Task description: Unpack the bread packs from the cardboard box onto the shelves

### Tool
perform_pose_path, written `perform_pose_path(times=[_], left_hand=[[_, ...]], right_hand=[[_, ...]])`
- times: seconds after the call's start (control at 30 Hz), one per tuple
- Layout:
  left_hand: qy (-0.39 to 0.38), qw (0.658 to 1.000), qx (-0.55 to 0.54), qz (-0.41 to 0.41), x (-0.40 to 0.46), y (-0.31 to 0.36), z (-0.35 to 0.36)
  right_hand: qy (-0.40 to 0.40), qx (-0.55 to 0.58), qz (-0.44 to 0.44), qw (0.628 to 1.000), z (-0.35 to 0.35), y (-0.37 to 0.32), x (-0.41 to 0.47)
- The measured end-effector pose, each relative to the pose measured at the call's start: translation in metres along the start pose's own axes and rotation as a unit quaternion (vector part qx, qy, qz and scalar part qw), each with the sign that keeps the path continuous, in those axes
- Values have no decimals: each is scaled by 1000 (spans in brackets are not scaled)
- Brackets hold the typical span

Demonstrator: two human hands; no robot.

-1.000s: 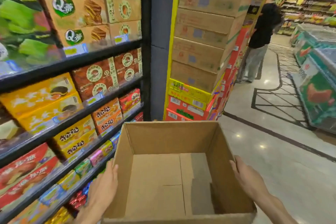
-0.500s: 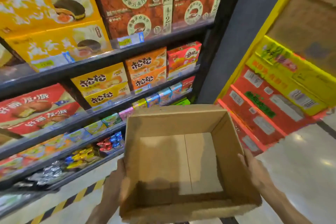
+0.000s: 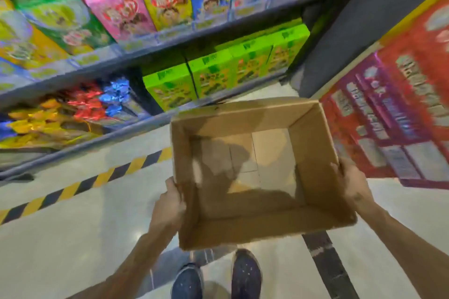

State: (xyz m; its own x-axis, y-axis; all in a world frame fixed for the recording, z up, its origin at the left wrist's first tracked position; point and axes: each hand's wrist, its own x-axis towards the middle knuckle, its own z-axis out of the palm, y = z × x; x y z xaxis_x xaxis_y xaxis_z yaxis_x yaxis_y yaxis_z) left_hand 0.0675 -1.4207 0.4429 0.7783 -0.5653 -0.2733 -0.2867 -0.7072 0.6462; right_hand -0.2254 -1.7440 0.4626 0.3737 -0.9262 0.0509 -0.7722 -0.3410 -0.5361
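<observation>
Beside two blurry shelves (image 3: 155, 50), left hand (image 3: 170, 204) and right hand (image 3: 352, 182) clasp one cardboard box (image 3: 313, 153).

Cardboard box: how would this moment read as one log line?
cardboard box: empty, held above floor | left hand: grips left wall | right hand: grips right wall

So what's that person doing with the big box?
A person is holding an open cardboard box with both hands, the left hand on one side wall and the right hand on the other. The box looks empty; no bread packs show inside it. They stand in a shop aisle beside shelves full of colourful snack boxes, with the box over the floor above their dark shoes. The picture is blurry, so the labels cannot be read.
</observation>
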Motion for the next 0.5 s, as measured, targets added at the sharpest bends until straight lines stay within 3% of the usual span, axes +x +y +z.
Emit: perform_pose_path(times=[0.1,0.27,0.37,0.5], left_hand=[[8,999,-27,15,-4,24,-8],[104,993,-8,58,5,39,-16],[103,993,6,49,10,32,-12],[45,998,-5,42,16,9,1]], right_hand=[[21,22,-9,999,-15,-9,3],[120,0,-75,990,-44,-38,16],[97,-2,-48,994,-40,-44,11],[24,-16,52,998,-18,-31,0]])
